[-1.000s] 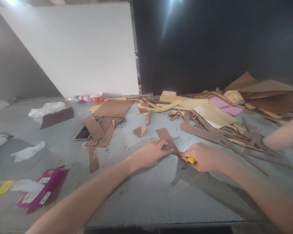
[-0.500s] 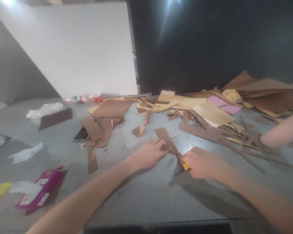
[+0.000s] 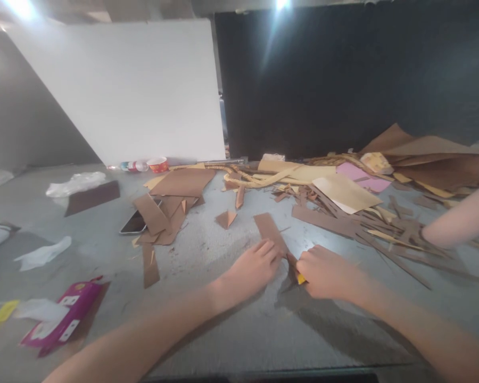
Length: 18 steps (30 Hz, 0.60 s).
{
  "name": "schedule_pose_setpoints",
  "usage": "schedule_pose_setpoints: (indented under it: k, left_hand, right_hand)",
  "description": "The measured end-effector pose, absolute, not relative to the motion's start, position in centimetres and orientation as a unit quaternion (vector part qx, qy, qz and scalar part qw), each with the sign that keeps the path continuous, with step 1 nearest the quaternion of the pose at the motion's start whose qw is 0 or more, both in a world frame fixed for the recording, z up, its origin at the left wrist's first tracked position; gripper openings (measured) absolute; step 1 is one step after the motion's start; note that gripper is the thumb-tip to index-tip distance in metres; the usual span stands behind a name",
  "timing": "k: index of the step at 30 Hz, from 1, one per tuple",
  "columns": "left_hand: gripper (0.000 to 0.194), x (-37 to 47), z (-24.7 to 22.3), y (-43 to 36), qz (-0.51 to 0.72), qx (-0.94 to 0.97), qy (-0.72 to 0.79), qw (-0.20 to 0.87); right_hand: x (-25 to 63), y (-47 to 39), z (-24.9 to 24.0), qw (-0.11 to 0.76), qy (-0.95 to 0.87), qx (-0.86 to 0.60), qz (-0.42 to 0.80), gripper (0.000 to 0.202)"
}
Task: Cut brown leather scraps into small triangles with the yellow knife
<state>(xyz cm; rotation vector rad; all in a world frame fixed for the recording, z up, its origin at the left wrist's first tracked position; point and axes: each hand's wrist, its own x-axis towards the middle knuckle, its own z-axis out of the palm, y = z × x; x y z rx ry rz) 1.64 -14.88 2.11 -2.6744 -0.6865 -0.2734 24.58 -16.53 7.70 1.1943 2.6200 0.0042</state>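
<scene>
A brown strip (image 3: 268, 227) lies on the grey table, slanting down toward my hands. My left hand (image 3: 261, 261) presses on the strip's lower part, its fingers bent and together. Beside it on the right, my right hand (image 3: 319, 270) is closed with a small yellow thing (image 3: 301, 279) showing under the fingers; most of that thing is hidden. The strip's near end, dark and folded or bent, reaches the right fingertips. Just beyond my hands lies a small folded brown piece (image 3: 225, 219).
Brown pieces and a phone (image 3: 134, 223) lie left of centre. A purple tissue pack (image 3: 62, 318) is at the near left. Scraps and strips (image 3: 327, 221) spread to the right, where another person's arm (image 3: 459, 219) reaches in. Panels (image 3: 135, 90) stand behind.
My left hand's fingers have drawn together on the strip. My right hand's forefinger has curled in. The view has tilted up slightly.
</scene>
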Motion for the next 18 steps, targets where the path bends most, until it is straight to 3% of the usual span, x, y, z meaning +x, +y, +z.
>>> schedule_pose_setpoints:
  k: [3,8,18]
  left_hand:
    - [0.025,2.1,2.0,-15.7,-0.092,-0.952,-0.249,0.154]
    - [0.042,2.3,2.6,-16.5,-0.065,-0.953,-0.275,0.111]
    - [0.049,2.4,3.2,-16.3,-0.034,-0.954,-0.282,0.095]
  right_hand:
    - [24.6,-16.6,7.6,0.129,0.904,0.408,0.012,0.016]
    - [24.3,-16.9,7.7,0.134,0.904,0.406,0.007,0.015]
    - [25.0,-16.2,8.0,0.127,0.909,0.398,0.004,0.016]
